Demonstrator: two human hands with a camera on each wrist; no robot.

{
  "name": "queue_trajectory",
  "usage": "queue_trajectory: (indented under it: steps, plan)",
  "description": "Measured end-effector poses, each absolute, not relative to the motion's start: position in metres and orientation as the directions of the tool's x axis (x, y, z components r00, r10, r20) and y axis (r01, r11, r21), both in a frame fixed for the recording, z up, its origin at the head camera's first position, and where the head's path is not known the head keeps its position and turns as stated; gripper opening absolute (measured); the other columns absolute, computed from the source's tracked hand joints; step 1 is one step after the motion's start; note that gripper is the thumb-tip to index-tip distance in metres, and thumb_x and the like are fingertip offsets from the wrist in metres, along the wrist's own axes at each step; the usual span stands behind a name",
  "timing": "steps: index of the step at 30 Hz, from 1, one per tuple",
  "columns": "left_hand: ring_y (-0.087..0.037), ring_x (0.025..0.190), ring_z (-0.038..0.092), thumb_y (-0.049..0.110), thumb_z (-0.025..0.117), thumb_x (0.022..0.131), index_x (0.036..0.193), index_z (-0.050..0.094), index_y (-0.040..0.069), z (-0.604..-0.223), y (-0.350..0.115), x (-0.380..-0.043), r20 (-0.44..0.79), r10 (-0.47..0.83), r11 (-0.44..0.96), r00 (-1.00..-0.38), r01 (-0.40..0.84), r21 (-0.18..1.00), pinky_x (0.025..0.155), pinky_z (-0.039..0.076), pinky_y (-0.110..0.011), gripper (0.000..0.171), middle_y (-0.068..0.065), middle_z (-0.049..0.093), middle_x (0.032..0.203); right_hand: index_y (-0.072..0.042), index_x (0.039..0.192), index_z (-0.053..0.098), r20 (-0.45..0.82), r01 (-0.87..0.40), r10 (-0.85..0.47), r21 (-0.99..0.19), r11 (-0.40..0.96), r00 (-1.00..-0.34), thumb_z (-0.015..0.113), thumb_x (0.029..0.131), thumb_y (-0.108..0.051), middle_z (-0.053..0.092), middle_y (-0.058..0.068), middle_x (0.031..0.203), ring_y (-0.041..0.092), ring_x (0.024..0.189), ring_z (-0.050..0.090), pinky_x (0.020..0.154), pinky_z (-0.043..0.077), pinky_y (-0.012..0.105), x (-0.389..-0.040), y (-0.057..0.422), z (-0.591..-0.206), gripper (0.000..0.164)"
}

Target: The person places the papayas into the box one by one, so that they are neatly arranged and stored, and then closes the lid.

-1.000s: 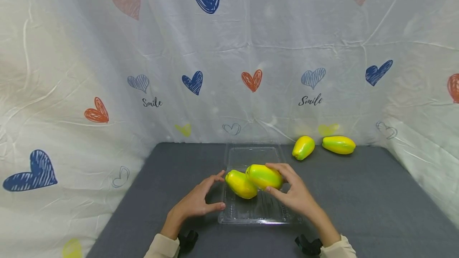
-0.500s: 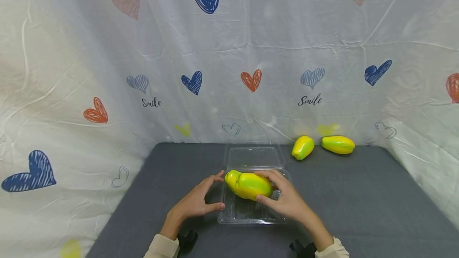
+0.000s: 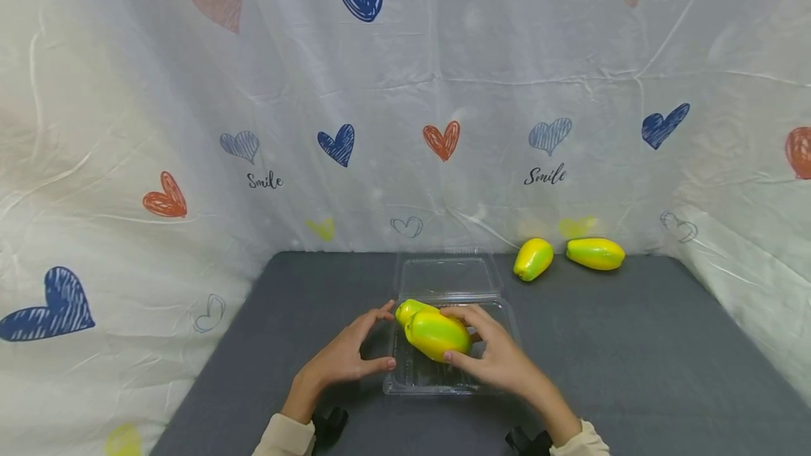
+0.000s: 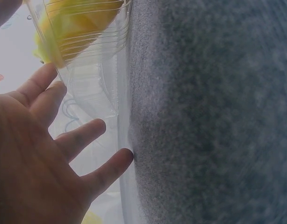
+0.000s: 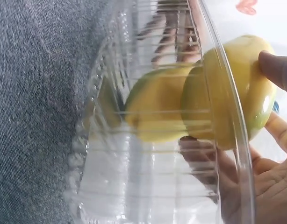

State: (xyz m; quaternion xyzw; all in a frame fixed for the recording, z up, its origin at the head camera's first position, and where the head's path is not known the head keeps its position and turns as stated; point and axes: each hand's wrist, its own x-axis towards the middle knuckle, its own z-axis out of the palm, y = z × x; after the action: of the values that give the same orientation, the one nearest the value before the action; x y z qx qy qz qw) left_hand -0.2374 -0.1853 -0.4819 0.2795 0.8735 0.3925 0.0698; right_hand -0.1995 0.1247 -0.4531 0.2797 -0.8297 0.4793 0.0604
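My right hand (image 3: 503, 357) grips a yellow-green papaya (image 3: 437, 336) between thumb and fingers, over a clear plastic clamshell container (image 3: 431, 392). Another papaya (image 3: 410, 309) lies inside the container at its left, partly hidden behind the held one. In the right wrist view, the held papaya (image 5: 248, 84) is above the papaya lying lower (image 5: 157, 107), seen through the ridged wall. At the container's left side is my left hand (image 3: 345, 352), thumb and fingers spread. Its fingertips (image 4: 47, 72) meet the container's edge in the left wrist view.
Two more papayas, one upright-leaning (image 3: 533, 259) and one lying sideways (image 3: 595, 254), sit at the back right of the grey table (image 3: 621, 343). The container's raised lid (image 3: 450, 276) extends toward the back. A heart-printed curtain (image 3: 380, 55) stands behind the table.
My right hand has brought its papaya left and downward, so it now overlaps the front of the papaya in the container. My left hand has stayed in place.
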Motion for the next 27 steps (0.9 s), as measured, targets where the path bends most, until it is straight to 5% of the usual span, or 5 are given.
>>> queue_trajectory:
  steps: [27]
  plan:
    - [-0.034, 0.155, 0.028, 0.050, 0.075, 0.089, 0.145, 0.044, 0.031, -0.482, -0.187, -0.238, 0.104, 0.554, 0.536, -0.826, 0.450, 0.715, 0.116, 0.029, -0.071, 0.067, 0.009, 0.025, 0.169, -0.028, 0.139, 0.057, 0.263, -0.499, -0.500, -0.755, 0.426, -0.825, 0.078, 0.090, -0.041, 0.054, -0.007, 0.115, 0.010, 0.099, 0.053, 0.079, 0.053, 0.024, -0.196, 0.113, -0.468, 0.056]
